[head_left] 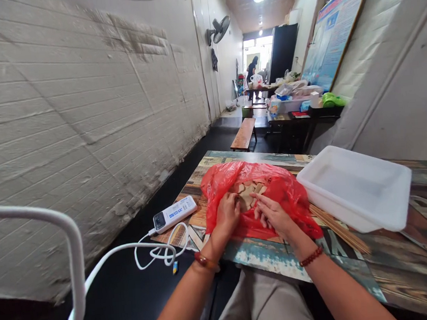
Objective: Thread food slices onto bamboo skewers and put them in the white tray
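Note:
A crumpled red plastic bag (215, 179) lies spread on the table in front of me, its mouth open around several flat beige pieces (246, 197). At the left side of this pile, my left hand (228, 212) is closed, its fingertips pinched at the edge of a beige piece. My right hand (273, 215) is over the bag's right part, its index finger pointing toward the pile and the other fingers curled. Whatever may be between its fingers is too small to make out. Several thin wooden skewers (339, 229) lie on the table to the right of the bag.
Beside the skewers stands a white plastic tub (352, 188). A white power bank (175, 214) with a looped white cable (135, 245) rests at the table's left edge. Beyond are a wooden bench (244, 134), a cluttered table (287, 117) and a distant person (253, 70).

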`<state>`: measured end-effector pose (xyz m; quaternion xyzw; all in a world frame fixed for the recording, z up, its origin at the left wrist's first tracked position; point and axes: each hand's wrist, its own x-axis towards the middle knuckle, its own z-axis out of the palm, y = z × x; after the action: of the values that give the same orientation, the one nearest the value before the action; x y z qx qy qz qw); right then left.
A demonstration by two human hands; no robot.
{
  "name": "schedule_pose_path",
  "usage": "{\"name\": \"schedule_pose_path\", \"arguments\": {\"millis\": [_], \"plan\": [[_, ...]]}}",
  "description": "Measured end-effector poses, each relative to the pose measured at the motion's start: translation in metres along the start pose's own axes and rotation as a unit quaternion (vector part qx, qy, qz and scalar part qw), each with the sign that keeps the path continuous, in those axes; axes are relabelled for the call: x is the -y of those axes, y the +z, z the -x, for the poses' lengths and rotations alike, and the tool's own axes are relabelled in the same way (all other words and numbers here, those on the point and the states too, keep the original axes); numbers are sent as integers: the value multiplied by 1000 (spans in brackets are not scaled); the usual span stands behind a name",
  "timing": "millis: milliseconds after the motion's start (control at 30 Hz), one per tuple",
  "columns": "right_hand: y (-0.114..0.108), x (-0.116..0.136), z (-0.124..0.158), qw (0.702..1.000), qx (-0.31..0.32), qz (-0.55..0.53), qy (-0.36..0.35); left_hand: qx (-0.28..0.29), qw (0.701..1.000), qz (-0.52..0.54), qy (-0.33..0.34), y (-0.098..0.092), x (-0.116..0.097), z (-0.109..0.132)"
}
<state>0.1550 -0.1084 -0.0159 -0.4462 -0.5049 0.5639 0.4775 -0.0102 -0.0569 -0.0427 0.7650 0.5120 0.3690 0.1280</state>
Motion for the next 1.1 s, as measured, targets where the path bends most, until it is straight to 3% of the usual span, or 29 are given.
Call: {"name": "schedule_pose_path", "arguments": {"millis": [167,333,467,600,700,833,933,1100], "plan": [[-19,-15,-12,999,-51,-19,-2,26,993,-111,8,5,-3,3],[-27,-16,-16,997,-72,-14,-15,40,989,-140,11,12,-3,1],[-23,-15,-13,997,-79,2,-24,22,996,-77,-24,11,1,-3],[-23,-11,-4,997,-71,0,-32,28,995,66,-64,5,-5,-12],[-26,-4,3,996,-61,-6,-57,56,959,262,-93,-2,-21,-24],[-27,3,8,995,-42,11,-86,91,867,459,-169,-5,-38,-37],[-24,5,9,997,-16,30,-70,86,824,515,-220,-1,-38,-37],[-20,1,7,995,-30,78,-50,85,798,547,-237,6,-26,-33]]}}
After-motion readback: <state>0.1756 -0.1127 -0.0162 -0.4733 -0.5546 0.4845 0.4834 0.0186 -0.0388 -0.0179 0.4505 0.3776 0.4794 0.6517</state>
